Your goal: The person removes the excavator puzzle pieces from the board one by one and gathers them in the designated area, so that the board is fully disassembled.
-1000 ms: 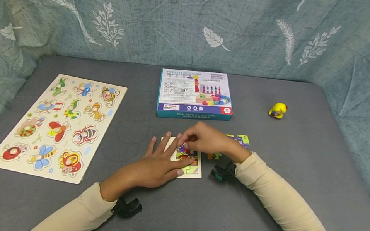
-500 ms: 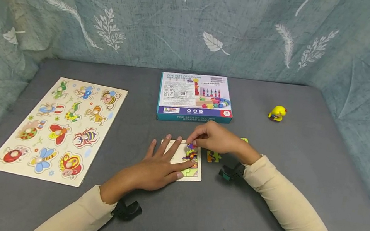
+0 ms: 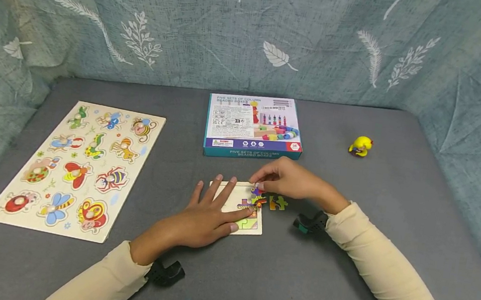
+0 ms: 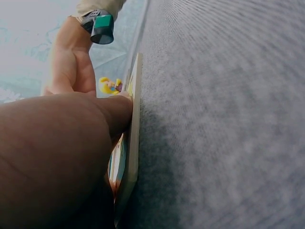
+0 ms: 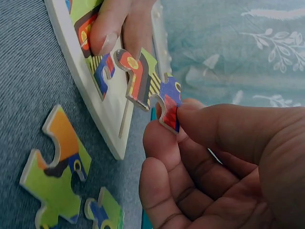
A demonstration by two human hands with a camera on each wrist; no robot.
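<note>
My left hand lies with fingers spread on a small wooden puzzle tray, its thumb and index finger over coloured pieces fitted in the lower right part. My right hand pinches a jigsaw puzzle piece between thumb and fingers. That piece is red, orange, blue and green with striped bits, and is tilted above the tray's right side. Bare pale wood shows on the rest of the tray. Just right of the tray lies a loose green and orange puzzle piece. Another loose piece shows partly in the right wrist view.
A big wooden peg puzzle board with insect pictures lies at the left. Behind the hands is a bead-set box. A yellow toy bird stands at the back right. A leaf-patterned cloth hangs behind the table.
The right hand has moved to the right across the tray, carrying the puzzle piece from the middle to the right edge. The left hand stays in place on the tray.
</note>
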